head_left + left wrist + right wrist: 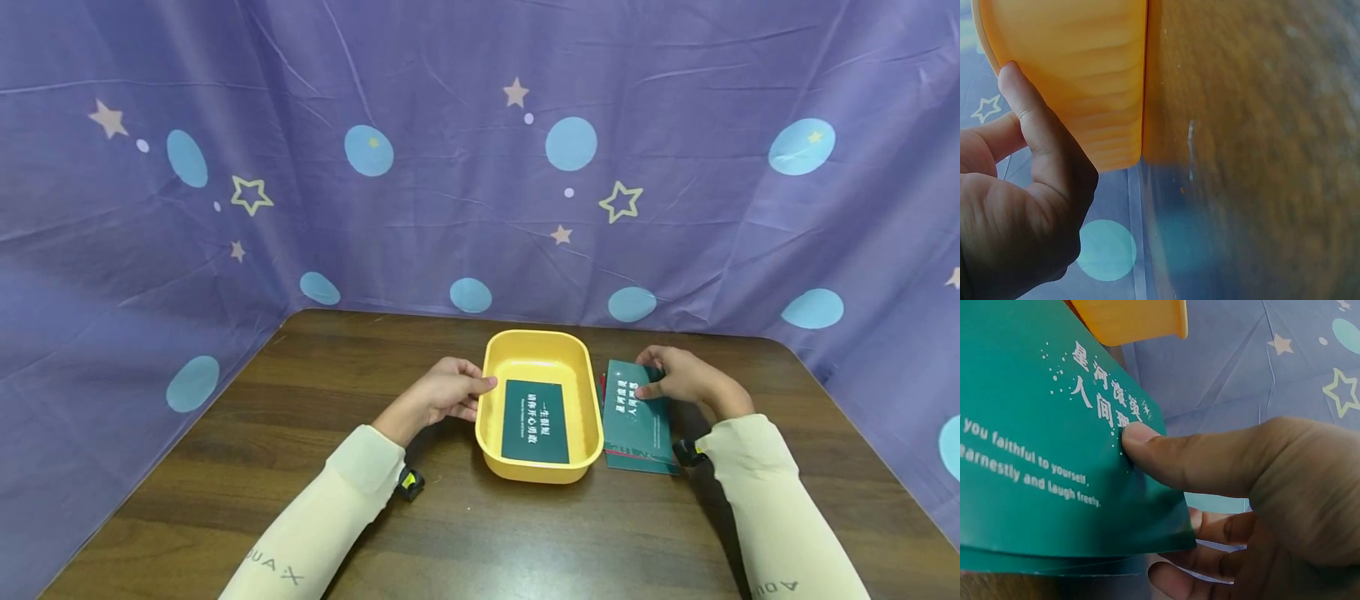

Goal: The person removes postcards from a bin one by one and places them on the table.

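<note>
Pale sleeves [330,500] are caught nearest the camera, with a wrist cam [408,482] worn at each cuff. Toward the far edge of the tabletop [315,375], the yellow tray [534,473] is gripped at its left rim by the left hand [444,390], presumably to be kept steady. One green tray card [534,425] is laid inside, at the tray's near end. Between the tray and the tabletop's right edge, the right card [626,429] is pinched by the right hand [690,379], thumb on top, fingers under.

Step-wise, it looks like the right card is being picked up. If it's meant to be put in with the other one, it'll need to be kept pinched, raised over the tray's right wall and lowered flat.

More card [1035,562] can be seen poking out underneath, so an extra could get dragged along; how many are pinched can't be told. A bit of red [603,385] is half hidden beside the tray too. Past the tabletop's far edge, a purple curtain [450,167] is hung. Main obstacle is that tray wall, imo.
</note>
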`<state>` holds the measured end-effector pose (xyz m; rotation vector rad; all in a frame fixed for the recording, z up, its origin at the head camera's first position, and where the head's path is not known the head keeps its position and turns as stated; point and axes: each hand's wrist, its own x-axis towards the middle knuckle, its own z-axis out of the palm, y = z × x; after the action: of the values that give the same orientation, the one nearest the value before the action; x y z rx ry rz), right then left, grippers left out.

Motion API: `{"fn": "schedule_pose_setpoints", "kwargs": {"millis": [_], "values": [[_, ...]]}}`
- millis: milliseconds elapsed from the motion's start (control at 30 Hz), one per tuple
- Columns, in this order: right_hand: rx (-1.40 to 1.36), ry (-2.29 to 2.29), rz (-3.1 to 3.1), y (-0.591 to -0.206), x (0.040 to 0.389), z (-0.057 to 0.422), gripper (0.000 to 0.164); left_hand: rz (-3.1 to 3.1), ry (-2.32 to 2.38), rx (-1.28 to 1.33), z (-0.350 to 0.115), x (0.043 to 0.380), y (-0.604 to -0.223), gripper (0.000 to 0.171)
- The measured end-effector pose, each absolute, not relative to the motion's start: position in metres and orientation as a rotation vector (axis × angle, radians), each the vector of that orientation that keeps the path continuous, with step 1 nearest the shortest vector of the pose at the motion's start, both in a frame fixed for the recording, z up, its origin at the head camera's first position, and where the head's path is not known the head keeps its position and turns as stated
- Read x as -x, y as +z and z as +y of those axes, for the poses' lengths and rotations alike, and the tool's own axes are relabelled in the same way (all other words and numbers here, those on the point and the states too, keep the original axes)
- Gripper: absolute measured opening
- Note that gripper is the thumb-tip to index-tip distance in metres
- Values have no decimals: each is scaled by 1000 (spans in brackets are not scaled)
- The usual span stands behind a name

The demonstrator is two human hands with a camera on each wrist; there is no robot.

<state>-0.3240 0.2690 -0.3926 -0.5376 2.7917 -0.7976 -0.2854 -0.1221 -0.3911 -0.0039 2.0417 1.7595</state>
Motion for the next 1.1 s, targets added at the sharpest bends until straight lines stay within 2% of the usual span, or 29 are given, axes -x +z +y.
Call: {"fn": "schedule_pose_setpoints", "kwargs": {"millis": [667,1100], "values": [[477,-739,2735,-397,324,262,54,2057,1758,-6,-120,286,-392,26],[575,-674,2783,-399,324,261,47,2052,1761,8,-121,283,-391,25]]}}
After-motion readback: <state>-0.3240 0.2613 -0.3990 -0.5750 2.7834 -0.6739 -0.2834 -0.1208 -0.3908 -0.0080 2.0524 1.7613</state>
